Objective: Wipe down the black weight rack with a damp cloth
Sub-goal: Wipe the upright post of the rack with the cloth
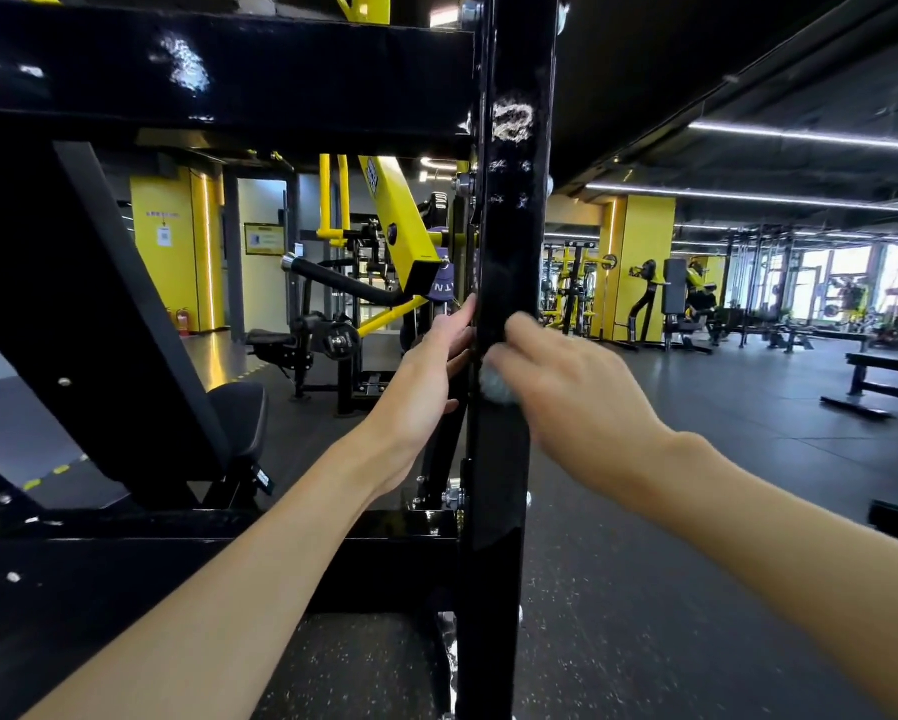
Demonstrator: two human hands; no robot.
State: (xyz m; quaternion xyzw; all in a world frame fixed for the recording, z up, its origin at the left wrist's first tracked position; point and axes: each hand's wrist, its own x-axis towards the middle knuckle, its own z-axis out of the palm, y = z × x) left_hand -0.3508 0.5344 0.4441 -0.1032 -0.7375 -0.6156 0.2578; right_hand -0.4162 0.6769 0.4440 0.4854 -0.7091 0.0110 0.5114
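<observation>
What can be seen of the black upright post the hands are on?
The black upright post is glossy, painted-looking metal, vertical, bolted to black crossbeams on its left. White scuffs mark its upper face. The left hand rests straight-fingered on its left edge; the right hand presses a pale cloth against its front.

Left hand [426, 374], right hand [577, 389] (two in all), one cloth [496, 385], one weight rack [509, 226]

The weight rack's post [509, 252] is standing upright in the middle, with a crossbeam [218, 70] reaching left from its top. The left hand [426, 376] is resting against the post's left edge. The right hand [566, 387] is pressing a cloth [496, 384] onto its front. A seat pad [239, 413] is sitting behind at left, and a flat bench [883, 366] at far right.
</observation>
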